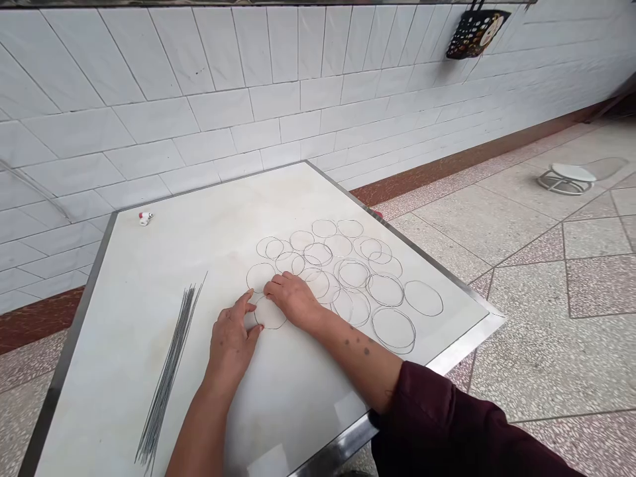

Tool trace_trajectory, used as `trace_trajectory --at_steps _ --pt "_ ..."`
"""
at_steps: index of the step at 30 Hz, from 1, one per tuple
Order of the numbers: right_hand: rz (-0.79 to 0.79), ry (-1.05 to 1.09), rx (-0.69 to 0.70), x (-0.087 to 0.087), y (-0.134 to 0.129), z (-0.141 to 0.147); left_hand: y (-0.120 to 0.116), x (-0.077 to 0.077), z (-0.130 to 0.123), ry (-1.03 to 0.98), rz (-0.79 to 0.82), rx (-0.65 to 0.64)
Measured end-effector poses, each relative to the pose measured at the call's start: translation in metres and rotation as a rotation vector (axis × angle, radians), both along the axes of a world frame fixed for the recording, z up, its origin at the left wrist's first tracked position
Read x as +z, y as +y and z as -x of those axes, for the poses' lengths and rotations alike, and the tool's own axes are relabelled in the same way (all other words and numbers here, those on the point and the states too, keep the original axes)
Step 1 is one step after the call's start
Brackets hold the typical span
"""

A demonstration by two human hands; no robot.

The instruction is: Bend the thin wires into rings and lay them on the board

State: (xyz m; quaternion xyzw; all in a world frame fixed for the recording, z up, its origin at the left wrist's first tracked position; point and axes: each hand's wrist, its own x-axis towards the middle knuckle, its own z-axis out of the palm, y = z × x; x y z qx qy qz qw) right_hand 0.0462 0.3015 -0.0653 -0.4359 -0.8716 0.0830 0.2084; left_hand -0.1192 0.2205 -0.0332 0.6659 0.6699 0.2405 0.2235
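Both hands are at one thin wire ring point(271, 328) near the middle of the white table point(278, 411). My left hand point(232, 336) touches the ring's left side, thumb and fingers curved around it. My right hand point(291, 297) has its fingers bent together at the ring's upper edge, pinching the wire; its fingertips are partly hidden. Beyond and to the right lie several wire rings point(394, 329), many overlapping. Left of my left hand rests a long bundle of straight grey wires point(169, 377).
A small red and white object point(145, 218) sits at the table's back left corner. The table's metal edge point(397, 232) runs along the right. Behind it stands a white tiled wall point(223, 126) with a hanging black basket point(474, 33). A low round stool point(568, 177) is on the floor.
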Motion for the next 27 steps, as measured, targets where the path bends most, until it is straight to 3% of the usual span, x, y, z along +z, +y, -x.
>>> trace_trajectory --at_steps 8,15,24,27 --pt "-0.014 -0.05 0.003 -0.001 0.003 0.001 0.002 0.005 0.003 -0.069 0.032 -0.006" --pt "-0.131 -0.029 0.084 0.019 -0.018 -0.012 0.002 0.017 0.003 -0.492 0.128 0.062" --pt "-0.294 0.132 0.329 0.032 -0.031 -0.023 -0.007 0.024 -0.005 -0.854 0.355 -0.068" --pt "-0.275 0.188 0.403 0.039 -0.034 -0.028 -0.009 0.024 -0.006 -0.953 0.436 -0.1"
